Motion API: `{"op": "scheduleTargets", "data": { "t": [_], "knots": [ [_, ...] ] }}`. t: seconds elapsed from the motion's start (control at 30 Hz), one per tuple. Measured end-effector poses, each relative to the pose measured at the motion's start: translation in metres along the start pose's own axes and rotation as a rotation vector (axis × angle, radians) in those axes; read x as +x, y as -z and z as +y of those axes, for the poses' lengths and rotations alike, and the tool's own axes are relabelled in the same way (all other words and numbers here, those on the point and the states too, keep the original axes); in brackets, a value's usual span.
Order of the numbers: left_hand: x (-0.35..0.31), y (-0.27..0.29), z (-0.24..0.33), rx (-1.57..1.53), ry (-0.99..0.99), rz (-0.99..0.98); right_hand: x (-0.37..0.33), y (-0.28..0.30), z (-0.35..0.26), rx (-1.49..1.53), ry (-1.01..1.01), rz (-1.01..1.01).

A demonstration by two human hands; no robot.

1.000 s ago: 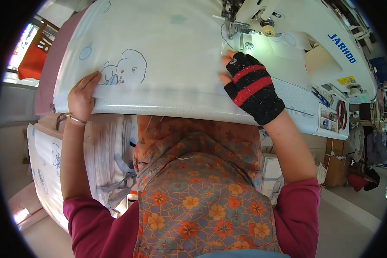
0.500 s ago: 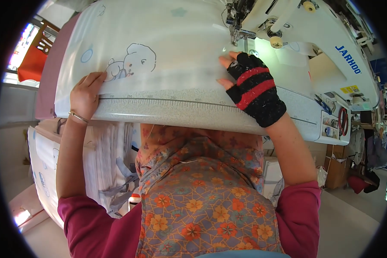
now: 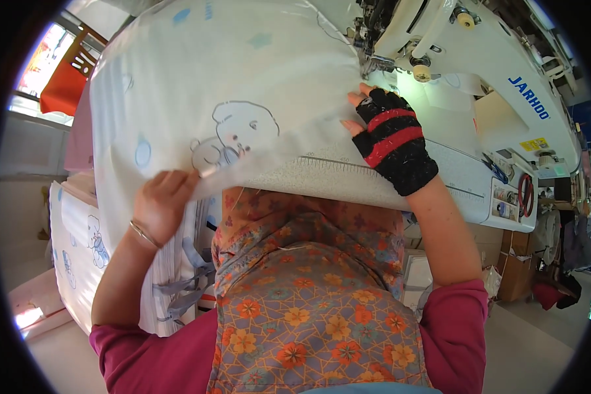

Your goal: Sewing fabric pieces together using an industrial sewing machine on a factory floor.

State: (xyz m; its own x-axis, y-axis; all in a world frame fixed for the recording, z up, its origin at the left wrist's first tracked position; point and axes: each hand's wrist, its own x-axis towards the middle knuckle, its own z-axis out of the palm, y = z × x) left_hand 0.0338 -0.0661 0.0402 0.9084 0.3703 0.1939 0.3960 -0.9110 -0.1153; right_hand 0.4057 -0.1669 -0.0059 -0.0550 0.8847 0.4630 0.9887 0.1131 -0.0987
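Note:
White fabric (image 3: pixel 177 79) printed with a bear and blue shapes spreads over the sewing machine bed (image 3: pixel 322 180). My left hand (image 3: pixel 167 197), with a bracelet at the wrist, pinches the near edge of this fabric just off the bed's front edge. In a black fingerless glove with red stripes, my right hand (image 3: pixel 391 134) rests on the bed at the fabric's right edge. Its fingers are extended, their tips just in front of the presser foot (image 3: pixel 377 64). The white sewing machine (image 3: pixel 499 72) stands at the upper right, its lamp lighting the bed beside the foot.
A stack of folded white fabric (image 3: pixel 171 282) with grey ties is below my left forearm. Scissors (image 3: pixel 494 169) and a small parts tray (image 3: pixel 504 200) sit at the bed's right end. A ruler scale (image 3: pixel 328 163) runs along the bed front. An orange-red chair (image 3: pixel 65 92) stands far left.
My left hand has drawn the fabric edge toward me and to the right, over the bed's front edge. The printed bear has shifted with it. My right hand has barely moved.

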Motion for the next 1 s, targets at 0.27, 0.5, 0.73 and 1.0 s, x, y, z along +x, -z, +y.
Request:
{"op": "scheduleTargets", "data": {
  "t": [0.27,0.5,0.73,1.0],
  "knots": [
    [-0.001,0.005,0.063,-0.399,0.026,-0.128,-0.002,0.003,0.002,-0.005,0.025,0.007],
    [0.018,-0.005,0.1,-0.709,-0.048,-0.251,-0.003,0.002,0.016,0.038,0.018,0.049],
    [0.026,-0.017,0.115,-0.703,0.01,-0.232,0.006,-0.009,0.006,0.106,-0.078,0.053],
    [0.023,-0.023,0.123,-0.695,0.013,-0.16,-0.025,-0.003,-0.011,0.142,-0.118,0.123]
  ]
}}
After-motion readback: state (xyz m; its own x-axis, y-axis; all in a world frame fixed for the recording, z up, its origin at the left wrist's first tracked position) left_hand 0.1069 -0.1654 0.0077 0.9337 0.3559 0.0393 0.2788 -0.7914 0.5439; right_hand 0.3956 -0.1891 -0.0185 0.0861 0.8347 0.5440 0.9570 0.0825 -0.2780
